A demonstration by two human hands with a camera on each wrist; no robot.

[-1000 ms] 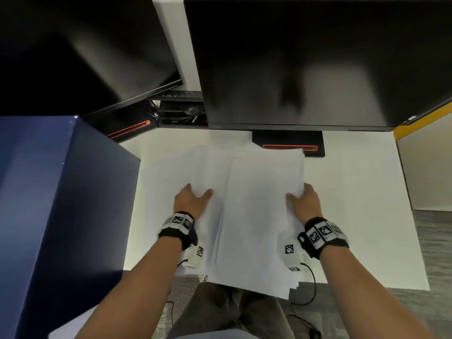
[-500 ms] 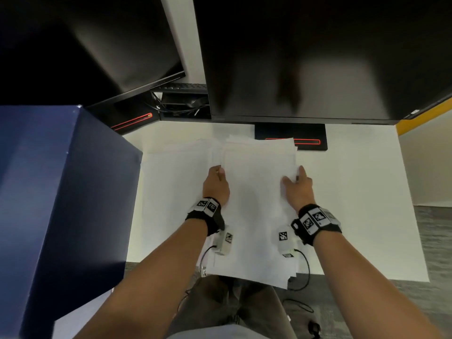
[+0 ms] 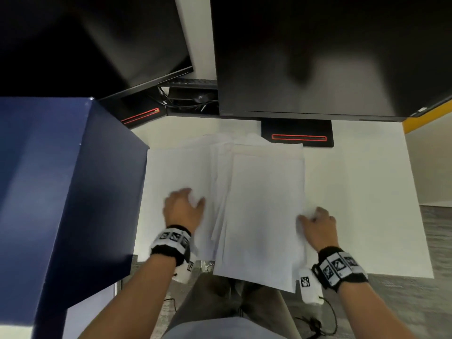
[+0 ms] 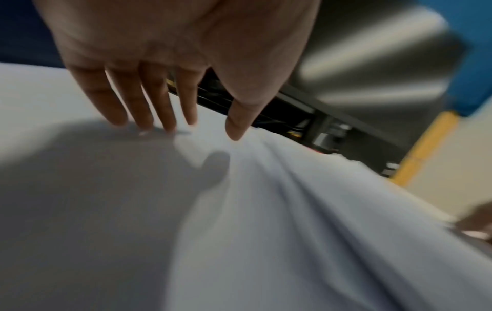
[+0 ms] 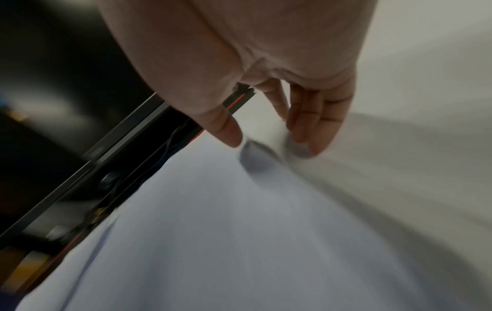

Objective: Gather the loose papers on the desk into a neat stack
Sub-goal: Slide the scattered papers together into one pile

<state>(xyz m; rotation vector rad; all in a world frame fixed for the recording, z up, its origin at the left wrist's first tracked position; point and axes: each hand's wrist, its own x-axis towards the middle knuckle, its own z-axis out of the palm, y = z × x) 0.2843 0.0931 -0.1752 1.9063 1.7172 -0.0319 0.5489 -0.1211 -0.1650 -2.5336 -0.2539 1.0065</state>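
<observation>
Your two hands flank one pile of white papers point(image 3: 264, 206) lying on the white desk point(image 3: 362, 192), near its front middle. The sheets cannot be counted exactly: several left edges fan out in steps on the pile's left side, while the right edges lie nearly flush. The near end of the pile overhangs the desk's front edge above your lap; the far end touches the base point(image 3: 297, 134) of the right monitor point(image 3: 318, 57). Your left hand point(image 3: 183, 209) rests on the sheets spread to the left of the pile, fingers point(image 4: 157, 99) straight and slightly apart, tips on the paper, holding nothing. Your right hand point(image 3: 318, 226) sits at the pile's right edge, with the thumb point(image 5: 226, 130) on the top sheet and the fingers loosely bent toward the desk beside it; blur hides whether they pinch the edge, so you cannot tell its grip. Two dark monitors stand at the back, the left monitor point(image 3: 97, 45) angled. One dark blue box point(image 3: 61, 192) stands just left of the spread sheets and closes that side. To the right of the pile lies a broad bare stretch of desk out to its right edge. Each wrist carries one black band with square markers.
</observation>
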